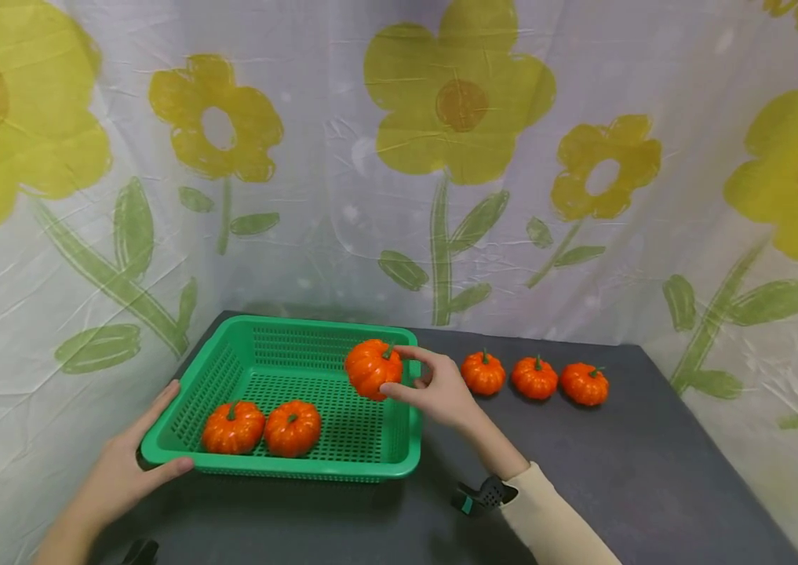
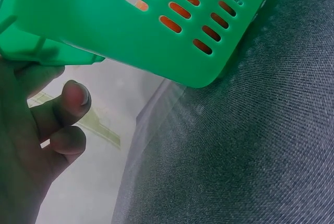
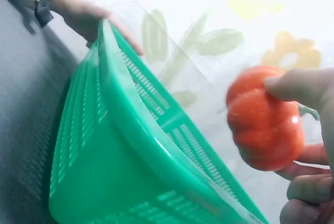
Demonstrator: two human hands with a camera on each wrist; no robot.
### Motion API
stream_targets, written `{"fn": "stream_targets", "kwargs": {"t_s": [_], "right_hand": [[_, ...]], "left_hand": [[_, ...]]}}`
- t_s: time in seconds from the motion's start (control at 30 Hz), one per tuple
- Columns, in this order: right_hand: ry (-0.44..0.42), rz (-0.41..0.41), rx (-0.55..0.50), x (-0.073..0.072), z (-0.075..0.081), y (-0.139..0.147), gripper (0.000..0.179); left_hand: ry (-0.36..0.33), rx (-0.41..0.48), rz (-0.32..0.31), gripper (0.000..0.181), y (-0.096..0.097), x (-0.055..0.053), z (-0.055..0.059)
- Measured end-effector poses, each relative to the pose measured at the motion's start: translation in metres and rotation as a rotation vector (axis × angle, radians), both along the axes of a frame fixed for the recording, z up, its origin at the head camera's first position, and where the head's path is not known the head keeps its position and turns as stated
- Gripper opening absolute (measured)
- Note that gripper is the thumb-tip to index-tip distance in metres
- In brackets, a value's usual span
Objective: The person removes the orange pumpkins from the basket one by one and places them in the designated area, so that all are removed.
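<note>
My right hand [image 1: 441, 388] pinches a small orange pumpkin [image 1: 370, 369] with a green stem between thumb and fingers. The pumpkin hangs over the right part of a green plastic basket [image 1: 409, 463]. In the right wrist view this pumpkin [image 3: 263, 122] shows above the basket's rim [image 3: 125, 104]. At the basket's left front corner, my left hand [image 1: 119, 467] holds the rim, its thumb reaching over the front edge. The left wrist view shows its fingers [image 2: 70, 104] below the rim, beside the slotted wall [image 2: 120, 31]. Two more pumpkins [image 1: 232, 428] [image 1: 293, 428] lie in the basket's front left.
Three pumpkins [image 1: 483, 373] [image 1: 534, 377] [image 1: 584, 384] stand in a row on the dark table [image 1: 624, 471], right of the basket. A white curtain [image 1: 314, 259] painted with yellow flowers surrounds the table at the back and sides.
</note>
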State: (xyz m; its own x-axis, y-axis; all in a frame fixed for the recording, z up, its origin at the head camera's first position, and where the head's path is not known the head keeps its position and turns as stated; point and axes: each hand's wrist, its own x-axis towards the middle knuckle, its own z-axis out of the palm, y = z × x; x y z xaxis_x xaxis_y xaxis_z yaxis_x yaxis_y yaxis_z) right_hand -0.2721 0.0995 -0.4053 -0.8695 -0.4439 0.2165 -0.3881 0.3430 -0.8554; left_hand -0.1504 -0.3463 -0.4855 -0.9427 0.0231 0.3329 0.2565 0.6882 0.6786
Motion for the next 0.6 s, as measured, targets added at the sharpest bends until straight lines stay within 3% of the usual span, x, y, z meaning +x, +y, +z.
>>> {"fn": "stream_targets", "kwargs": {"t_s": [0.27, 0.43, 0.6], "right_hand": [[0.067, -0.180, -0.068, 0.011, -0.003, 0.033, 0.064], [0.117, -0.242, -0.073, 0.011, -0.007, 0.054, 0.063], [0.116, -0.303, -0.069, 0.013, -0.014, 0.077, 0.064]], "left_hand": [[0.003, -0.020, 0.008, 0.106, 0.000, -0.002, -0.003], [0.017, -0.022, 0.012, 0.106, -0.001, -0.003, -0.004], [0.012, -0.040, 0.011, 0.106, -0.001, -0.002, -0.003]]}}
